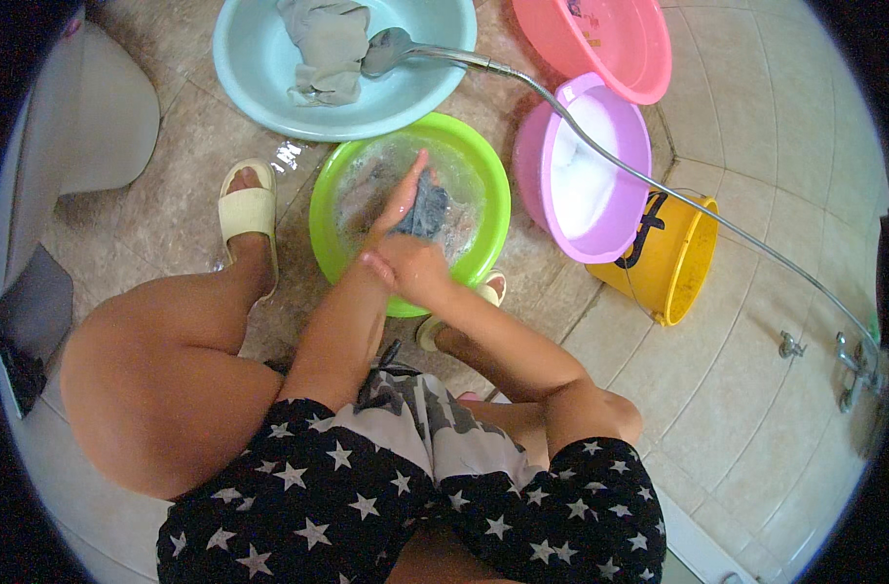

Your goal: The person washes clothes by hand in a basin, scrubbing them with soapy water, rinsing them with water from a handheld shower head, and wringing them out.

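My left hand is over the light green basin, its extended digit pointing to the far side. A wet dark grey cloth is held against its palm, and further fingertips show just past the cloth's far end. Bent across my left wrist is my right hand, closed at the near end of the same cloth; its fingertips show on the wrist's left side. The cloth's near part is hidden under the right hand. Cloudy, sudsy water fills the basin around both hands.
Beyond stands a pale blue basin with grey cloth and a shower head. Its metal hose passes over a purple basin of foam to wall taps. A pink basin and yellow bucket stand right.
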A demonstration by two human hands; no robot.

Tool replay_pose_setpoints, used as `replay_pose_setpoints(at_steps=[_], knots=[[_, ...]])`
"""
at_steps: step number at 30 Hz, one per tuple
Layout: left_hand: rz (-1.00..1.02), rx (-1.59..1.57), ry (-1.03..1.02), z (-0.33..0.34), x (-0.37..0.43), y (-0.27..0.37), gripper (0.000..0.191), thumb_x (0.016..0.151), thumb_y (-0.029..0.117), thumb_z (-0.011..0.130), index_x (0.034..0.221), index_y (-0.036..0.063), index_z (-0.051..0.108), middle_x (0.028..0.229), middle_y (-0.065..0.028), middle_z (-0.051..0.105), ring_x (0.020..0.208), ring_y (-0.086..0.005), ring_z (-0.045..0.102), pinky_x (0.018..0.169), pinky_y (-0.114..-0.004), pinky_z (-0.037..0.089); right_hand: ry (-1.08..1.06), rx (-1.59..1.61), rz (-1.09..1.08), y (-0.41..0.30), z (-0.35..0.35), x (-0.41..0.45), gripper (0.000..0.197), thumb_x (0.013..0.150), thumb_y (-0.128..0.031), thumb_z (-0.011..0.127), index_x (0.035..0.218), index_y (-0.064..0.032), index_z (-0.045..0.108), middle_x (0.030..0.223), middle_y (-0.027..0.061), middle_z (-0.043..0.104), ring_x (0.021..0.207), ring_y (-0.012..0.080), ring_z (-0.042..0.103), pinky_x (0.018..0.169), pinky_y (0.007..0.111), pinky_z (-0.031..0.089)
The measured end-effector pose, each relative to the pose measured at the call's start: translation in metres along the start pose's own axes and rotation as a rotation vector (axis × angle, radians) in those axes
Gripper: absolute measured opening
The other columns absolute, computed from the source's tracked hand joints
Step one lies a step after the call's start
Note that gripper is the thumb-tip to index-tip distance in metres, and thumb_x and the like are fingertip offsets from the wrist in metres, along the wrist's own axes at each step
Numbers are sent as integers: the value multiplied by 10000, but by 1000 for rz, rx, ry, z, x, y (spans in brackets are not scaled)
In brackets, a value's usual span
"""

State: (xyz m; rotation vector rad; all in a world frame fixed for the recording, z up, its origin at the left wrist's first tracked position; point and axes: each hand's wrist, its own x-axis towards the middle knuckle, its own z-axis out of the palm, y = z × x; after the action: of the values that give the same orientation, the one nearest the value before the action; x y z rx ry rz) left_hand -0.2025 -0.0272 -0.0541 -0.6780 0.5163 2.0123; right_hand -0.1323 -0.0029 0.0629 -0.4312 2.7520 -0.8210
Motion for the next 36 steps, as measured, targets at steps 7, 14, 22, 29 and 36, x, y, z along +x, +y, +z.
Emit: replay_pose_setpoints(at_steps=[7, 14, 22, 29, 36], knots=[[-194, -326, 84, 22, 1, -14, 330, 826, 359, 493, 975, 65, 515, 880, -103, 573, 812, -242, 561, 732, -380, 442, 161, -293, 718, 146, -10, 9, 324, 822, -331, 438, 758, -55, 595, 717, 171, 586, 645, 351, 557, 594, 431, 439], [988, 1587, 719, -9, -9, -3, 445, 731, 188, 562, 1160, 102, 477, 1047, -198, 489, 1012, -343, 434, 898, -406, 333, 546, -162, 469, 151, 47, -4, 238, 814, -240, 455, 827, -31, 570, 897, 208, 565, 807, 348, 546, 689, 451, 407], [534, 839, 361, -34, 2, 6, 317, 672, 153, 572, 984, 106, 603, 1038, -126, 550, 950, -263, 517, 865, -355, 372, 188, 60, 675, 157, 35, -1, 174, 760, -58, 524, 914, -6, 586, 801, 148, 602, 738, 276, 568, 691, 363, 437], [-36, -70, 148, 2, -17, 17, 392, 791, 446, 509, 1002, 121, 565, 934, -52, 575, 821, -227, 548, 773, -326, 433, 173, 267, 241, 17, -9, 3, 153, 754, -161, 589, 849, -41, 595, 803, 150, 594, 675, 281, 582, 636, 341, 464], [-43, -158, 76, 15, 4, -26, 412, 784, 385, 553, 1041, 65, 517, 949, -99, 556, 814, -225, 540, 725, -355, 444, 156, -265, 384, 100, 0, 0, 328, 798, -298, 518, 621, -28, 576, 627, 159, 580, 564, 322, 567, 522, 403, 451]])
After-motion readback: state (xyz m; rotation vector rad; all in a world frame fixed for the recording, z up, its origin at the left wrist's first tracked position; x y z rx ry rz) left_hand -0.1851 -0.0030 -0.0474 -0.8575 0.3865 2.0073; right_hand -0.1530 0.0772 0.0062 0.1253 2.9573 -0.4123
